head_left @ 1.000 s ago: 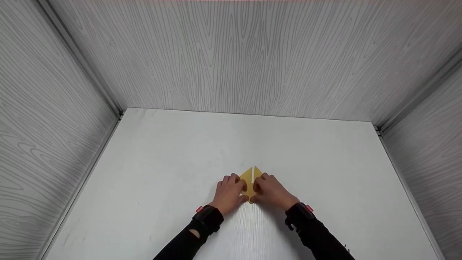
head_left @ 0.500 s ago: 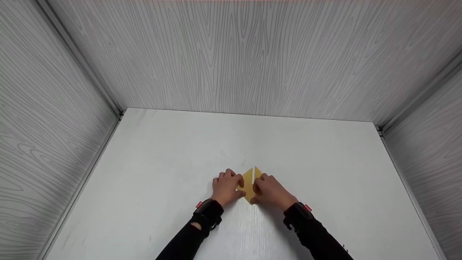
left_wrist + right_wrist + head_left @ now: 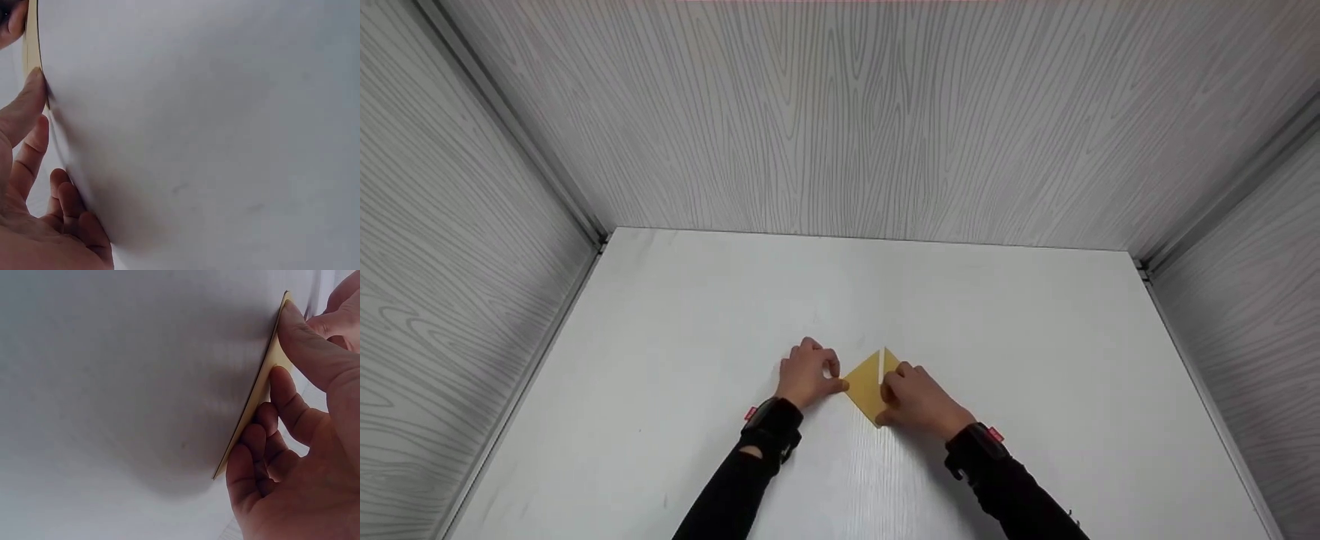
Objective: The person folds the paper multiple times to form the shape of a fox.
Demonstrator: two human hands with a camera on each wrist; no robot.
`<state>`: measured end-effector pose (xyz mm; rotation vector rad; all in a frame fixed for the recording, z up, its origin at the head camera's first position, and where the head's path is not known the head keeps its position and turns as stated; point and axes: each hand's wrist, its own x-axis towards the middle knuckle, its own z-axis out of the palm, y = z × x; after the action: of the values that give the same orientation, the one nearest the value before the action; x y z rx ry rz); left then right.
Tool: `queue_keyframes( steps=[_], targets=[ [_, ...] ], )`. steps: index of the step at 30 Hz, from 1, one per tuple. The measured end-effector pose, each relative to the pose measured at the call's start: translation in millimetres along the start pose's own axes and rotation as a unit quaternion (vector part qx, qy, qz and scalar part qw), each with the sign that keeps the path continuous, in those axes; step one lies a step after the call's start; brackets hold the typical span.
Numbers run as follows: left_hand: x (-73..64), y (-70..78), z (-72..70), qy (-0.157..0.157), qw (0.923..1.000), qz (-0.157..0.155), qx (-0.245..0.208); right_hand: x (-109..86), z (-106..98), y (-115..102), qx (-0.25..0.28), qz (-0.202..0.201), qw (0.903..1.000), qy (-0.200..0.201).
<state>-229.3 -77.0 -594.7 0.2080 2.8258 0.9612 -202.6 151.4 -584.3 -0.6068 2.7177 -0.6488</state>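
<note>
A folded piece of yellow paper lies diamond-shaped on the white tabletop, a narrow white slit running down from its top point. At its left corner my left hand touches the paper with the thumb tip; in the left wrist view the thumb lies on the paper edge and the index fingertip is just past the corner. Over the paper's right part rests my right hand, covering it. The right wrist view shows its thumb and fingertips pressing on the yellow paper.
The white tabletop spreads around both hands. A grey wood-grain panel stands along the back, with side panels at left and right. Black wrist bands sit on both wrists.
My left hand has moved left, from beside the right hand at the paper's middle to its left corner, uncovering the paper's left half. The right hand has stayed nearly in place.
</note>
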Motion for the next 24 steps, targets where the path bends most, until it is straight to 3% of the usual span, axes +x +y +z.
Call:
queue_keyframes(
  steps=[10, 14, 19, 24],
  targets=[
    [7.3, -9.0, -5.9, -0.001, 0.9998, 0.001, -0.018, 5.1, 1, 1, 0.002, 0.008, 1.0, 0.0],
    [6.3, -10.4, -4.9, 0.012, 0.999, 0.018, -0.04, 8.0, 0, 4, -0.003, 0.0, 1.0, 0.003],
    [-1.6, -12.3, -0.5, 0.023, 0.996, 0.036, -0.078, 5.6, -1, 8, -0.012, -0.02, 0.9997, 0.011],
    [-14.5, -7.9, 1.3, 0.053, 0.9953, 0.039, -0.071, -1.6, -8, 10, -0.01, -0.03, 0.9984, 0.046]
  ],
)
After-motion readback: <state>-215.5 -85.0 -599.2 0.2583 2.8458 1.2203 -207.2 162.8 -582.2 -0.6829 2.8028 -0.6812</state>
